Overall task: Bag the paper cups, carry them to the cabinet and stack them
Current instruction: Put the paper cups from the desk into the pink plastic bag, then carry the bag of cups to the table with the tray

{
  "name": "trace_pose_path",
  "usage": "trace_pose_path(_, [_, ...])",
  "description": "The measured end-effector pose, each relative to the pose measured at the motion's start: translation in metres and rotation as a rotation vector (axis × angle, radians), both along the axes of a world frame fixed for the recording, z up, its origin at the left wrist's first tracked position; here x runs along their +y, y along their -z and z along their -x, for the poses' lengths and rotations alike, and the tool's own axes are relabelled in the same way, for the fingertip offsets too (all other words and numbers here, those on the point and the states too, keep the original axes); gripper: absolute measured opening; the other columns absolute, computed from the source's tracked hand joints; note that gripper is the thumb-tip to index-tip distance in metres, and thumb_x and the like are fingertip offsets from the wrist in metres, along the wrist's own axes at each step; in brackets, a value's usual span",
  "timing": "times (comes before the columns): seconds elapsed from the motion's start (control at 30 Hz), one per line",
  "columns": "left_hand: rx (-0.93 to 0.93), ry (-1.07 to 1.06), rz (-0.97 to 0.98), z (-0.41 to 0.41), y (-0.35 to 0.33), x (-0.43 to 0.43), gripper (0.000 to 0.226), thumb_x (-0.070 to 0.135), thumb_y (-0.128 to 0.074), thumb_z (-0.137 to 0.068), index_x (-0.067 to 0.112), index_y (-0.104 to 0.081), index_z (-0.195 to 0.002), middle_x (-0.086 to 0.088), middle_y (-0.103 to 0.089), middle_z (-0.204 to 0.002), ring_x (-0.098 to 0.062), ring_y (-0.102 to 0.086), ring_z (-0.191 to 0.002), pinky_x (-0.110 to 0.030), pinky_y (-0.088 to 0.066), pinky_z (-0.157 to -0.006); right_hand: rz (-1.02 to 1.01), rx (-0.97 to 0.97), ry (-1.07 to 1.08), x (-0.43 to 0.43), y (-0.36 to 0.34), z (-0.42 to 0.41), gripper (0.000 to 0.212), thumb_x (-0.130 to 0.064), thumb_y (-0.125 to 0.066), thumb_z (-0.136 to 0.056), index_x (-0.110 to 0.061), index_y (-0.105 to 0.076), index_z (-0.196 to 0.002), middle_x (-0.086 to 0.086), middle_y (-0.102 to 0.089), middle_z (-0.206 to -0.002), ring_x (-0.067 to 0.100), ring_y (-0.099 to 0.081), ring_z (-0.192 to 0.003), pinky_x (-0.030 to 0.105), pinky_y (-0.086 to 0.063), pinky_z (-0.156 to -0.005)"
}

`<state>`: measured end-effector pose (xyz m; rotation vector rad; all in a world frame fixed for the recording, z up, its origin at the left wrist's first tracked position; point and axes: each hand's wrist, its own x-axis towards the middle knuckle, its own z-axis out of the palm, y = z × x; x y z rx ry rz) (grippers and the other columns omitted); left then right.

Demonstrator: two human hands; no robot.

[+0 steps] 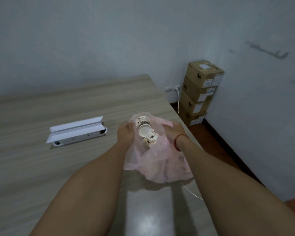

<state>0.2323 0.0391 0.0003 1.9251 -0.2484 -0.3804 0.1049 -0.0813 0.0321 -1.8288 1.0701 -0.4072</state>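
A thin pink plastic bag point(157, 165) lies on the wooden table point(41, 167) near its right edge. Its mouth is held apart by both hands. My left hand point(125, 135) grips the left side of the bag's mouth and my right hand point(174, 131) grips the right side. Between them two white paper cups with brown print show in the opening: one cup point(143, 122) lies further back, and another cup point(149, 139) lies nearer with its base toward me. A red string circles my right wrist.
A white pop-up socket box point(76, 131) with its lid raised is set into the table to the left. Several stacked cardboard boxes point(198, 92) stand on the floor against the wall at the right, beside a wall outlet with a white cable.
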Motion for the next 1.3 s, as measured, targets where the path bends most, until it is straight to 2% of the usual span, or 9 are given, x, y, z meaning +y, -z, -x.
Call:
trace_pose_path(0.07, [-0.118,-0.049,-0.025,0.008,-0.02,0.001,0.042,0.033,-0.03,-0.104,0.002,-0.059,-0.105,-0.022,-0.064,-0.104,-0.035,-0.063,-0.094,-0.043,-0.053,-0.082,0.093,-0.097,0.106,-0.002,-0.016,0.008,0.026,-0.014,-0.043,-0.094,-0.001,-0.065,-0.102,0.016,-0.066,-0.1,0.034,-0.063,-0.099,0.034,-0.048,-0.08])
trace_pose_path(0.23, [-0.268,-0.174,-0.082,0.025,-0.082,-0.004,0.042,0.032,-0.023,-0.105,0.001,-0.047,-0.12,-0.025,-0.06,-0.117,-0.041,-0.058,-0.108,-0.04,-0.04,-0.079,0.216,-0.258,0.293,-0.015,-0.067,0.016,0.016,-0.012,-0.041,-0.09,-0.012,-0.057,-0.088,0.021,-0.065,-0.099,0.037,-0.062,-0.094,0.043,-0.051,-0.081])
trace_pose_path(0.43, [-0.021,-0.099,0.058,0.015,-0.123,-0.037,0.045,0.025,-0.034,-0.096,-0.005,-0.049,-0.125,-0.029,-0.059,-0.125,-0.044,-0.06,-0.113,-0.051,-0.051,-0.096,0.237,-0.218,0.335,-0.026,-0.102,0.018,0.028,-0.011,-0.043,-0.088,-0.001,-0.068,-0.097,0.023,-0.067,-0.103,0.037,-0.064,-0.097,0.039,-0.052,-0.079])
trace_pose_path(0.63, [0.055,0.085,0.073,0.042,-0.164,-0.088,0.043,0.012,-0.038,-0.089,-0.005,-0.056,-0.124,-0.026,-0.063,-0.12,-0.038,-0.068,-0.095,-0.035,-0.053,-0.054,0.227,-0.254,0.419,-0.046,-0.127,0.047,0.023,-0.012,-0.047,-0.085,-0.004,-0.069,-0.086,0.018,-0.067,-0.091,0.031,-0.063,-0.086,0.036,-0.051,-0.074])
trace_pose_path(0.8, [0.023,0.282,0.075,0.109,-0.18,-0.152,0.049,0.014,-0.039,-0.083,-0.006,-0.056,-0.124,-0.029,-0.063,-0.12,-0.041,-0.066,-0.103,-0.042,-0.056,-0.077,0.25,-0.254,0.537,-0.074,-0.145,0.133,0.025,-0.011,-0.048,-0.086,0.003,-0.068,-0.09,0.023,-0.068,-0.097,0.034,-0.064,-0.092,0.037,-0.05,-0.077])
trace_pose_path(0.87, [0.01,0.365,0.101,0.165,-0.192,-0.17,0.046,0.012,-0.039,-0.085,-0.007,-0.056,-0.123,-0.031,-0.064,-0.114,-0.037,-0.069,-0.08,-0.035,-0.058,-0.057,0.264,-0.245,0.613,-0.088,-0.151,0.192,0.018,-0.013,-0.049,-0.086,-0.004,-0.063,-0.079,0.017,-0.061,-0.085,0.028,-0.059,-0.081,0.034,-0.045,-0.071])
trace_pose_path(0.97, [-0.014,0.45,0.124,0.239,-0.205,-0.191,0.04,0.006,-0.037,-0.092,-0.01,-0.056,-0.123,-0.027,-0.063,-0.082,-0.024,-0.049,-0.045,-0.011,-0.028,-0.026,0.289,-0.215,0.708,-0.103,-0.157,0.272,0.014,-0.013,-0.049,-0.086,-0.009,-0.054,-0.073,0.011,-0.051,-0.078,0.022,-0.049,-0.074,0.03,-0.04,-0.068])
trace_pose_path(1.17, [0.056,0.696,0.235,0.428,-0.204,-0.246,0.041,0.026,-0.046,-0.094,0.0,-0.056,-0.123,-0.028,-0.061,-0.123,-0.04,-0.066,-0.1,-0.032,-0.051,-0.055,0.315,-0.147,0.923,-0.104,-0.164,0.473,0.025,-0.013,-0.048,-0.085,-0.011,-0.052,-0.061,0.015,-0.05,-0.078,0.025,-0.046,-0.074,0.029,-0.038,-0.068])
trace_pose_path(1.3, [0.07,0.907,0.246,0.583,-0.212,-0.25,0.039,0.018,-0.044,-0.093,-0.003,-0.057,-0.123,-0.03,-0.06,-0.125,-0.043,-0.063,-0.11,-0.052,-0.054,-0.087,0.302,-0.105,1.102,-0.076,-0.167,0.614,0.032,-0.018,-0.051,-0.088,0.005,-0.069,-0.1,0.02,-0.058,-0.085,0.025,-0.056,-0.08,0.026,-0.037,-0.068])
